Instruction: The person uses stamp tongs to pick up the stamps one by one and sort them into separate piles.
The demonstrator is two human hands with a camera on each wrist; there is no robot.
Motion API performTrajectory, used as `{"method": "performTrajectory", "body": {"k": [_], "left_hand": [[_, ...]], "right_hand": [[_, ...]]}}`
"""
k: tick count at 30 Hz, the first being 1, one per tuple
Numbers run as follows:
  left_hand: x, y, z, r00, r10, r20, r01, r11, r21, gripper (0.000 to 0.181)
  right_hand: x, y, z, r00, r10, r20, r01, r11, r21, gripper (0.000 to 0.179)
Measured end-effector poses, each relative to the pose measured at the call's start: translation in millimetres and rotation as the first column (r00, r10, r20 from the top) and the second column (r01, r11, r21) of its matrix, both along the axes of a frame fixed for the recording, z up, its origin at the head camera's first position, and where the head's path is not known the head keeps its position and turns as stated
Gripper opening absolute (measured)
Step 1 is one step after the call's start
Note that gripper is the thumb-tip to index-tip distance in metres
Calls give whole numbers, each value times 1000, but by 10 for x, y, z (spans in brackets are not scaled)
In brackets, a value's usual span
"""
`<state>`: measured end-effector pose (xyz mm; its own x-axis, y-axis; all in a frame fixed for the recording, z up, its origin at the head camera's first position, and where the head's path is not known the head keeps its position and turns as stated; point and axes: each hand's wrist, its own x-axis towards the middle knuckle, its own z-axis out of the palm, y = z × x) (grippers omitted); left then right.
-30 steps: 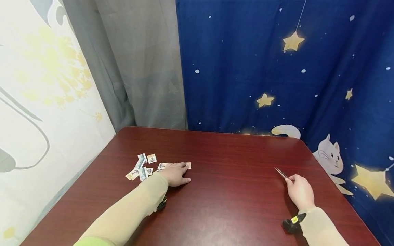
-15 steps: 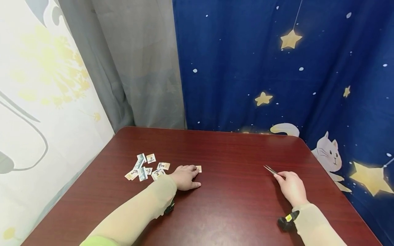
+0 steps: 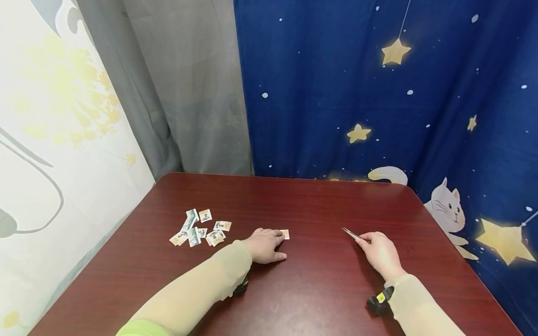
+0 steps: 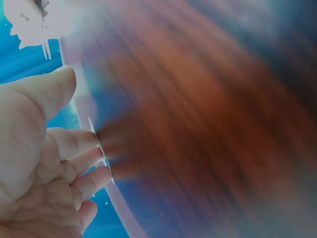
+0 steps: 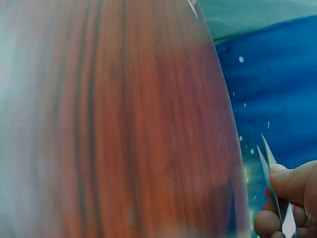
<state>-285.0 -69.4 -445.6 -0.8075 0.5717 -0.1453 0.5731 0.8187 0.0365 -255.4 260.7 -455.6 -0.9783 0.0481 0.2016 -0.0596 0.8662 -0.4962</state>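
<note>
My left hand [image 3: 265, 246] lies palm down near the middle of the table, its fingertips pressing on a small stamp-like paper piece [image 3: 286, 234]. Part of that piece is hidden under the fingers; in the left wrist view only its thin edge [image 4: 108, 166] shows against the fingertips. To the right, my right hand [image 3: 381, 253] holds a pair of tweezers [image 3: 350, 232] between thumb and fingers, the tips pointing left and toward the back. Seen from the right wrist, the arms of the tweezers [image 5: 268, 161] are a little apart, with nothing between them.
Several similar paper pieces [image 3: 194, 237] lie scattered and partly overlapping on the left of the dark red table [image 3: 311, 289]. A grey curtain [image 3: 201, 93] and a blue starry curtain [image 3: 319, 93] hang behind the far edge.
My left hand has slid right with the paper piece under its fingertips, uncovering other pieces behind it. My right hand has moved left with the tweezers.
</note>
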Motion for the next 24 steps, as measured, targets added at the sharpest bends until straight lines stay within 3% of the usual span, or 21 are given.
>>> {"method": "performTrajectory", "body": {"k": [10, 24], "left_hand": [[50, 114, -12, 998, -57, -5, 57, 998, 5, 62], [86, 266, -7, 997, -76, -2, 76, 997, -9, 65]], "right_hand": [[-4, -244, 30, 997, 40, 61, -40, 999, -1, 16], [-7, -537, 6, 994, 52, 95, -47, 997, -53, 11]]}}
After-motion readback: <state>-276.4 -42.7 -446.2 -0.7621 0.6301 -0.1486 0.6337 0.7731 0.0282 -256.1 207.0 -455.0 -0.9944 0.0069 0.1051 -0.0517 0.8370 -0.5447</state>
